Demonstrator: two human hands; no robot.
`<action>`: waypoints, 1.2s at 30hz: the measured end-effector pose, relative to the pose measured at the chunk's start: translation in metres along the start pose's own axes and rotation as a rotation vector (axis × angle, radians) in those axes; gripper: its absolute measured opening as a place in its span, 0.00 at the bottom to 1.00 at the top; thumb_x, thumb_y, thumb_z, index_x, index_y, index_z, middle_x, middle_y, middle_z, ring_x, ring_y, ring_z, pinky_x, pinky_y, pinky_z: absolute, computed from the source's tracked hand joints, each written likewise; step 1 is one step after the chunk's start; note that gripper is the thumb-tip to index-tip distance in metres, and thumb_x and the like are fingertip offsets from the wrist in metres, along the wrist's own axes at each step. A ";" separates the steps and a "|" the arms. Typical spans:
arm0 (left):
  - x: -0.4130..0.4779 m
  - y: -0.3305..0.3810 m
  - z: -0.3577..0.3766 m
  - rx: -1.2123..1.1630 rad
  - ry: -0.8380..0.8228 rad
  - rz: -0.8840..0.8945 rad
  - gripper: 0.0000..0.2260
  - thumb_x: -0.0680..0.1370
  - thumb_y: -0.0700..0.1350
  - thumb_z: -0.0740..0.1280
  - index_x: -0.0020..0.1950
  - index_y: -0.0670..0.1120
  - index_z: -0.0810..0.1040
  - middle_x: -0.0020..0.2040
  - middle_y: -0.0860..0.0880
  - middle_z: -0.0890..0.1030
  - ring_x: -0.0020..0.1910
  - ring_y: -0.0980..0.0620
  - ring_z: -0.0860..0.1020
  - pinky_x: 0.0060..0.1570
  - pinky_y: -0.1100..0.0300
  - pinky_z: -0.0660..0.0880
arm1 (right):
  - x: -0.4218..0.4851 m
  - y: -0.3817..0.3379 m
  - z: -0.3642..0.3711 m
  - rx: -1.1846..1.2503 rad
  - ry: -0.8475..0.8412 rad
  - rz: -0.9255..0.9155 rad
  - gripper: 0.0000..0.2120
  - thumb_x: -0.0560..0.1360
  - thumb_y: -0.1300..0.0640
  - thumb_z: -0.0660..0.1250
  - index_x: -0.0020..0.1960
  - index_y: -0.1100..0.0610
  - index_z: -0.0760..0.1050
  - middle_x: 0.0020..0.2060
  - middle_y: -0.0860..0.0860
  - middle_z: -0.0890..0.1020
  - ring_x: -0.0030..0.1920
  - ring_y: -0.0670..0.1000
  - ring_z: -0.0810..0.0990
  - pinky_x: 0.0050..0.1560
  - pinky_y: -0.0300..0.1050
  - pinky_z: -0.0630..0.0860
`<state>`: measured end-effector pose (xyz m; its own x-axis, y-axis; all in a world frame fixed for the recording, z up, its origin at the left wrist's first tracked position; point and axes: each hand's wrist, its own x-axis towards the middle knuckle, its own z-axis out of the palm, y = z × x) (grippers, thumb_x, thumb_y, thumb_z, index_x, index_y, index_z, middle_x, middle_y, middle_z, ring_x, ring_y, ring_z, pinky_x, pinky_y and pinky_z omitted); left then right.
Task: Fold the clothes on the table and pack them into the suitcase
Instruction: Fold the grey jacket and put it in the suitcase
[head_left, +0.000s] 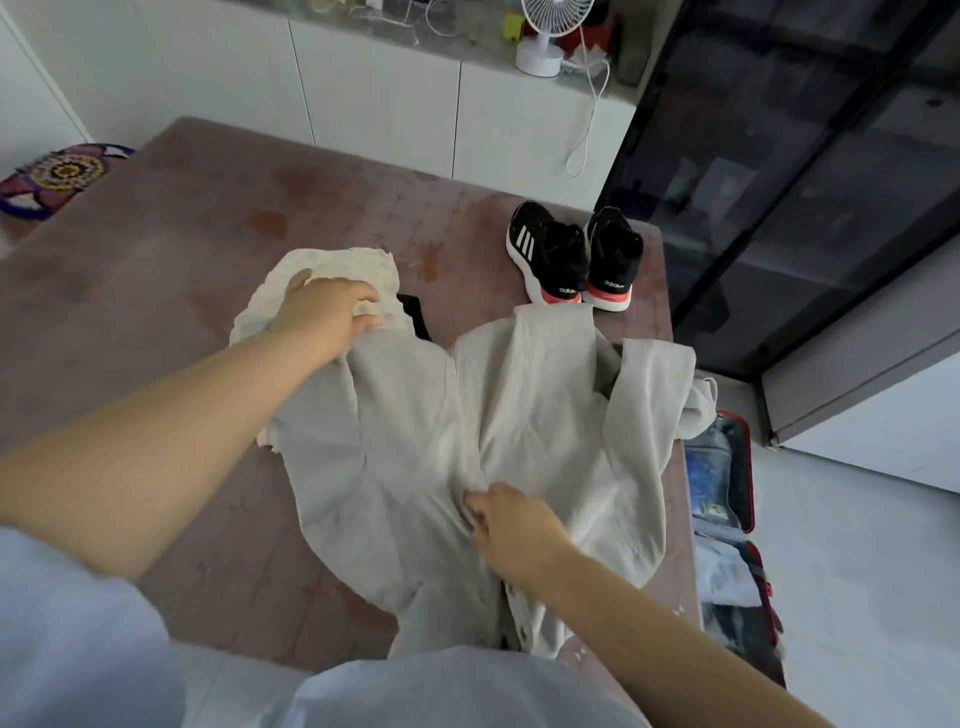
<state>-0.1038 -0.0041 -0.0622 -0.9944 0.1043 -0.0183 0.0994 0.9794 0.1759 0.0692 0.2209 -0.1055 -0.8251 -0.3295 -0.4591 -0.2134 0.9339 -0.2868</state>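
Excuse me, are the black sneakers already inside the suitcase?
No, the sneakers stand on the table, while the suitcase lies open on the floor.

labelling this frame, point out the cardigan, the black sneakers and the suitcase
cardigan (519, 405), head view, on its ribbed front panel
black sneakers (550, 249), head view, on the striped shoe's upper
suitcase (748, 467), head view, on its red rim
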 end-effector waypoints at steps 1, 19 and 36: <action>0.006 -0.001 0.000 -0.027 -0.032 -0.003 0.17 0.77 0.54 0.63 0.63 0.51 0.74 0.63 0.49 0.76 0.62 0.47 0.72 0.69 0.54 0.52 | -0.002 -0.001 0.004 -0.061 -0.044 -0.026 0.07 0.77 0.63 0.57 0.53 0.57 0.70 0.45 0.54 0.68 0.44 0.58 0.77 0.44 0.48 0.76; 0.001 -0.023 -0.014 -0.077 -0.436 -0.220 0.15 0.76 0.55 0.65 0.38 0.44 0.79 0.41 0.46 0.78 0.49 0.47 0.75 0.44 0.60 0.65 | 0.137 0.009 -0.104 0.014 0.051 -0.054 0.37 0.72 0.37 0.64 0.75 0.49 0.54 0.66 0.51 0.73 0.70 0.54 0.65 0.73 0.58 0.43; -0.016 0.021 -0.119 -0.677 0.532 0.118 0.07 0.73 0.46 0.65 0.37 0.58 0.74 0.30 0.63 0.77 0.30 0.67 0.74 0.36 0.75 0.68 | 0.013 0.021 -0.064 0.282 1.203 -0.114 0.11 0.70 0.61 0.69 0.44 0.48 0.70 0.35 0.49 0.76 0.40 0.46 0.72 0.71 0.52 0.56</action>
<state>-0.0906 -0.0059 0.0586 -0.8807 -0.0613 0.4697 0.3281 0.6361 0.6983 0.0207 0.2450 -0.0637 -0.7965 0.0690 0.6007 -0.3183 0.7968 -0.5135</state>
